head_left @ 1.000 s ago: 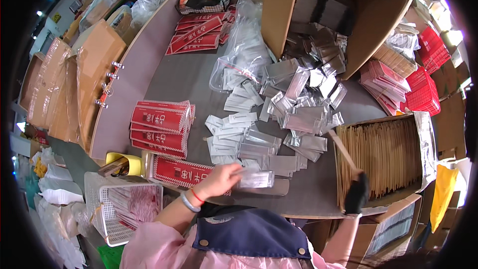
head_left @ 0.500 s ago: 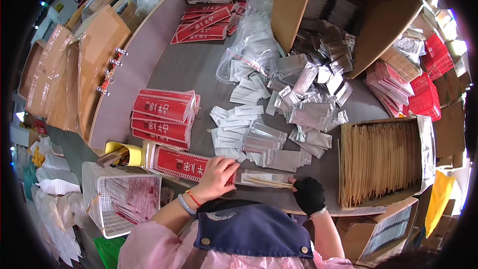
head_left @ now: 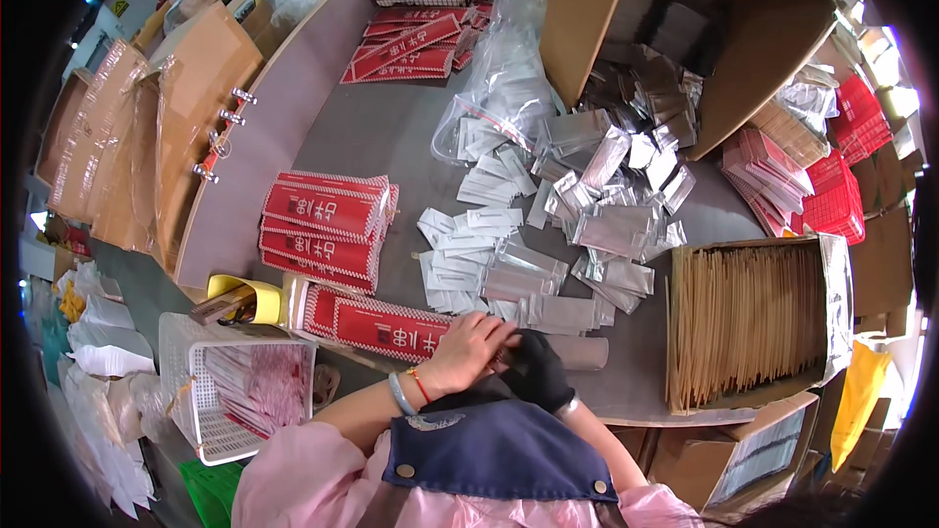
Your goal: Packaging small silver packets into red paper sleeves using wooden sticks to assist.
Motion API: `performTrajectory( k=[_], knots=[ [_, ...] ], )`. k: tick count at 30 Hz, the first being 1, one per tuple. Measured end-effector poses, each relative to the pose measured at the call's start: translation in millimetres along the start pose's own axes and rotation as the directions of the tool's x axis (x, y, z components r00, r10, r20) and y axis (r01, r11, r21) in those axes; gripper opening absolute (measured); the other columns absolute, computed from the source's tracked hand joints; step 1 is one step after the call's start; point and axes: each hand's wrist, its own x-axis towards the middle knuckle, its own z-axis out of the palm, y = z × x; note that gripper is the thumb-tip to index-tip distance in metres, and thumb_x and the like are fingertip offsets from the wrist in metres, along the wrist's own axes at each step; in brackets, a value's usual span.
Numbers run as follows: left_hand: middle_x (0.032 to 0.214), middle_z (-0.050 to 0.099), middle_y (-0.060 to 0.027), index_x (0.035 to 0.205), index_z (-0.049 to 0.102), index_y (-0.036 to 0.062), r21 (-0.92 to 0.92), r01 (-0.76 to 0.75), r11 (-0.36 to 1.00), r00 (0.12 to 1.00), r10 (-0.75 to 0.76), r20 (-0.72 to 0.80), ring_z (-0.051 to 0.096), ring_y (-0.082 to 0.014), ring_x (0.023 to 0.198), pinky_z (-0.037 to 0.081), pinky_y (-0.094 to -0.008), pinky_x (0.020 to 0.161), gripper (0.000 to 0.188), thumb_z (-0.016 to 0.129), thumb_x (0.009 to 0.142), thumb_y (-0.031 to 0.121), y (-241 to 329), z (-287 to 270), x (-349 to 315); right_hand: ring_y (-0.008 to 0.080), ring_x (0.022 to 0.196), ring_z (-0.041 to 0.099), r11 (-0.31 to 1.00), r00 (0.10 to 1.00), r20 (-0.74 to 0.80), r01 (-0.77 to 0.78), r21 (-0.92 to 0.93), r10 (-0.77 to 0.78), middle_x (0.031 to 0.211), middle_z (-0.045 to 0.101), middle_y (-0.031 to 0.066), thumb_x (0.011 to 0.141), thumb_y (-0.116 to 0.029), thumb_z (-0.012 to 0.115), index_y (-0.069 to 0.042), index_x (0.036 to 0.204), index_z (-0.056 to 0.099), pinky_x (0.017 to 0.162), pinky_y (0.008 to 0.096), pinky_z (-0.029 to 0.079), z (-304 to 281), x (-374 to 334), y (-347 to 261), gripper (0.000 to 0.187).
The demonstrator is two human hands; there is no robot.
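My bare left hand [head_left: 469, 352] is closed at the right end of a red paper sleeve [head_left: 386, 330] with a white patterned border. This sleeve lies on other red sleeves along the table's near edge. My right hand [head_left: 533, 369], in a black glove, meets the left fingertips at that end. Its fingers are curled, and whatever they hold is hidden. A silvery flat packet [head_left: 579, 353] shows just right of the glove. Beyond both hands lie white paper packets [head_left: 455, 254] and a heap of silvery packets [head_left: 616, 225].
An open box of wooden sticks [head_left: 748, 323] stands at the right. More red sleeves [head_left: 323, 230] are stacked at the left, near a yellow holder [head_left: 249, 298] and a white basket [head_left: 201, 430]. A large cardboard box [head_left: 587, 20] and a plastic bag [head_left: 499, 78] are at the back.
My right hand has moved left to meet the left hand. The wooden sticks and white packet that lay beside it are out of sight. My left hand has shifted slightly right.
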Motion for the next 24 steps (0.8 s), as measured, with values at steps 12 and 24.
performTrajectory(
  k=[12, 24],
  knots=[
    [0.105, 0.055, -0.011, 0.077, 0.064, 0.0072, 0.388, 0.0, 0.922, 0.988, 0.058, -0.14, 0.053, -0.0316, 0.104, 0.044, -0.0506, 0.083, 0.004, 0.061, 0.075, 0.009, -58, -125, 13, 0.0294, 0.098, 0.056, 0.633, 0.999, 0.0, 0.026, -0.773, -0.041, 0.098, 0.059, 0.0062, 0.061, -0.043, 0.08, -0.012, 0.107, 0.06, 0.084, 0.0455, 0.038, -81, -5, -33, 0.059],
    [0.146, 0.034, -0.0207, 0.143, 0.039, 0.0039, -0.009, 0.436, 0.9, 0.842, -0.411, -0.35, 0.031, -0.047, 0.134, 0.023, -0.0635, 0.109, 0.105, 0.09, 0.06, 0.043, -32, 11, -39, 0.0314, 0.092, 0.058, 0.636, 0.996, 0.065, 0.013, -0.771, 0.059, 0.094, 0.061, 0.0091, 0.057, -0.038, 0.083, -0.012, 0.1, 0.063, 0.083, 0.0457, 0.038, -62, -5, -45, 0.054]
  ],
)
